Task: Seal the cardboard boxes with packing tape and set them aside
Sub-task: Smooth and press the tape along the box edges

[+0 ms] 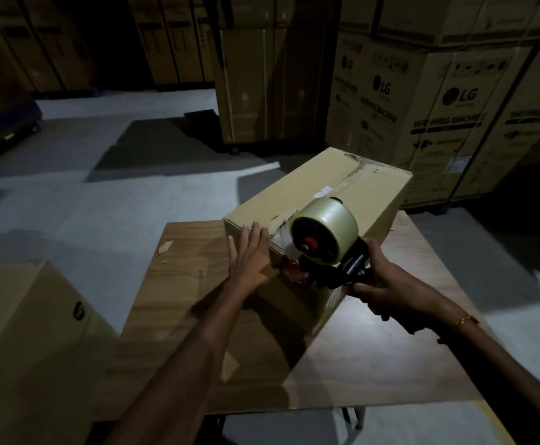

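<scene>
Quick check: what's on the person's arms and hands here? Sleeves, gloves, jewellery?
Both forearms are bare as far as the frame shows, no sleeves visible. No gloves on the left hand or the right hand. The right wrist carries a thin bracelet, gold with a red-orange part. No rings or watch can be made out in this dim light.

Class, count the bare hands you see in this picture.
2. The left hand lies flat on the box; the right hand grips the tape dispenser at the box's near edge.

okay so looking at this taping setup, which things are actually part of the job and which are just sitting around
In use: cardboard box on the wooden table; tape dispenser, gripped by the right hand; left hand flat against the box.

Lying about: LG washing machine cartons; second box at left.
</scene>
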The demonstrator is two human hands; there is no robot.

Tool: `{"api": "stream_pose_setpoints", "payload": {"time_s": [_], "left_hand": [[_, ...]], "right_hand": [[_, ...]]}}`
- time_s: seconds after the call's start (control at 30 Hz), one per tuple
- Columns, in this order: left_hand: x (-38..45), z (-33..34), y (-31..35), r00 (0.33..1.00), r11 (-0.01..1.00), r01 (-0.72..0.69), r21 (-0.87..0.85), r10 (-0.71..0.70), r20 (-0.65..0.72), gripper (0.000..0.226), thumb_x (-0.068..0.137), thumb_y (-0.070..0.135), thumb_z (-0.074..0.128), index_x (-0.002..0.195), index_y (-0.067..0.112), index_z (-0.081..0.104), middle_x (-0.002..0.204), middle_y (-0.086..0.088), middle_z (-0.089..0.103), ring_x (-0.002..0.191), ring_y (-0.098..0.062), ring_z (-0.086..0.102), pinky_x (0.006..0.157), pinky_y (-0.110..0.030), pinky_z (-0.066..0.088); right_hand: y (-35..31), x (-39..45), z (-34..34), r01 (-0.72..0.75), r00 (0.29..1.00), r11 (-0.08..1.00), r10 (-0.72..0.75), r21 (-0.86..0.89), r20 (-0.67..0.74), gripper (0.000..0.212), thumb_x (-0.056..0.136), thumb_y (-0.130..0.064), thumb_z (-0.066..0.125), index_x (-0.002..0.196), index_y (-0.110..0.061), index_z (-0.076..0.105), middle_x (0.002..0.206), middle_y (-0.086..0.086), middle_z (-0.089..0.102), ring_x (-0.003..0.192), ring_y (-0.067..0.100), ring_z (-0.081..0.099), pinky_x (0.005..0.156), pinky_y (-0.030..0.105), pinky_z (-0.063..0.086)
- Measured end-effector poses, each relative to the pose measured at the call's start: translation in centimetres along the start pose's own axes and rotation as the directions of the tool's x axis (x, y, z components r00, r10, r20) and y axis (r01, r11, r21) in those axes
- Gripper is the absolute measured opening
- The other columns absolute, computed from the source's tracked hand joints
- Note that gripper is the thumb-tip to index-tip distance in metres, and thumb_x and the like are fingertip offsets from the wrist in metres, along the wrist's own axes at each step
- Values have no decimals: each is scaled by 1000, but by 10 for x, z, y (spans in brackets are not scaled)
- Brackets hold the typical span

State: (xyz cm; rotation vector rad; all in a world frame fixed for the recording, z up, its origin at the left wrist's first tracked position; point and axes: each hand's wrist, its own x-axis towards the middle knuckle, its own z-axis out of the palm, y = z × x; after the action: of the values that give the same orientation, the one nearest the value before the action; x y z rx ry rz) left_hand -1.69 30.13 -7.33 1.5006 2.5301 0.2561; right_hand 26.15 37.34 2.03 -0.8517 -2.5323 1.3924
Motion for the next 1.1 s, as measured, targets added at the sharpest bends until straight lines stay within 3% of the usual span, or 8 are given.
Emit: {"api": "stream_pose_setpoints", "payload": {"time_s": [0.2,0.33,0.4,0.47,0.6,0.73,0.93,1.1], "left_hand": [[-6,-9,6,999,999,-14,50,12,38,107,91,43,70,162,18,-6,167,-6,-21,154,-25,-19,118,-61,-13],[-6,-9,4,998,996,7,88,-13,63,105,92,40,70,161,20,-7,168,-5,-21,154,-23,-18,118,-64,-10],[-8,-15,9,995,998,18,54,-23,95,102,94,50,64,161,19,-7,167,-4,-23,154,-23,-18,118,-63,-12],[-10,-23,15,993,999,47,13,-48,111,100,93,73,41,162,17,-6,167,-3,-22,155,-22,-16,118,-61,-13],[-11,-24,20,990,997,80,4,-80,118,119,70,91,14,163,18,-4,168,-3,-19,155,-21,-15,120,-62,-11],[-10,-24,20,990,996,91,-7,-90,109,123,67,94,16,163,19,-3,168,-3,-18,155,-21,-15,118,-63,-13],[-13,-27,21,988,997,80,-12,-78,131,121,67,90,17,162,18,-4,167,-4,-20,155,-22,-16,118,-63,-11],[-12,-26,21,989,996,83,-25,-79,125,113,79,88,25,162,17,-3,168,-5,-19,155,-23,-16,118,-63,-11]], "right_hand": [[0,-2,4,17,1000,1000,-17,8,-16,79,97,-16,68,149,-35,12,93,-1,62,56,14,57,50,32,53],[-2,-5,3,30,999,999,-31,-15,-13,72,97,-17,67,147,-31,16,93,-2,61,55,13,59,50,31,53],[-1,-12,1,17,1000,999,-18,-34,-11,71,98,-16,66,146,-30,16,90,4,61,54,12,58,49,29,52],[3,-22,-5,3,1000,999,-3,-41,-3,72,98,-17,66,145,-34,15,88,12,62,53,12,58,49,28,52],[13,-51,-17,-36,999,999,36,-19,-4,66,97,-20,67,135,-44,19,86,14,60,54,11,58,51,29,52],[16,-63,-25,-49,998,999,50,17,-26,66,96,-20,69,137,-42,21,84,16,58,55,13,57,50,30,51],[14,-50,-22,-97,993,995,98,-11,64,67,97,-17,67,138,-37,18,84,14,56,55,12,56,51,29,52],[17,-46,-26,-134,988,990,131,33,86,64,97,-17,67,136,-38,20,84,14,54,58,15,55,53,31,53]]}}
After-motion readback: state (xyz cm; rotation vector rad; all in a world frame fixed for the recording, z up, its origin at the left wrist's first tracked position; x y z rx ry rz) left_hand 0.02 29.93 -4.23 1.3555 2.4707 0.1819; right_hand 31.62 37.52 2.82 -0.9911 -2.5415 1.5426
